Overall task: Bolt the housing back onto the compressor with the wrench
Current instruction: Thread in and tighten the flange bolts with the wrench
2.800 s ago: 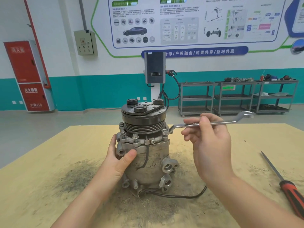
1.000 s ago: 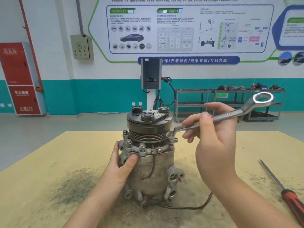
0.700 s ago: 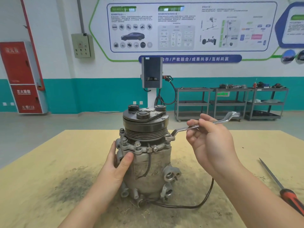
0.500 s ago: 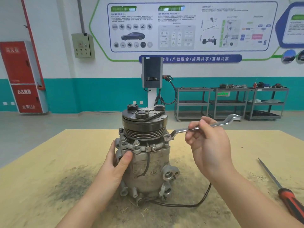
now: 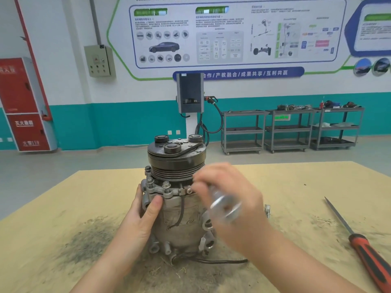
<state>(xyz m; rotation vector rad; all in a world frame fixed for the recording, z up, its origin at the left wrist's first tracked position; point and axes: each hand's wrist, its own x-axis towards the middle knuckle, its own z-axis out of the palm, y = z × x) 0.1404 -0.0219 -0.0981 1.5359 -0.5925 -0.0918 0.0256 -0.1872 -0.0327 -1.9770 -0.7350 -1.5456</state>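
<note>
The grey metal compressor (image 5: pixel 177 218) stands upright on the wooden table, its dark pulley (image 5: pixel 176 159) on top and the bolted housing flange (image 5: pixel 160 190) just beneath. My left hand (image 5: pixel 146 216) grips the compressor's left side, thumb across the front below the flange bolts. My right hand (image 5: pixel 230 199) is blurred in front of the compressor's right side and holds the silver wrench (image 5: pixel 225 209), whose ring end points toward the camera. The wrench's other end is hidden behind my right hand.
A red-handled screwdriver (image 5: pixel 366 252) lies on the table (image 5: pixel 63 197) at the right. A small bolt (image 5: pixel 267 210) stands right of my right hand. A black cable (image 5: pixel 220 261) runs out from the compressor's base. Dark grime stains the table at the left front.
My right hand has swung the wrench from pointing out to the right round toward the camera, in front of the compressor. My left hand stays on the compressor's left side.
</note>
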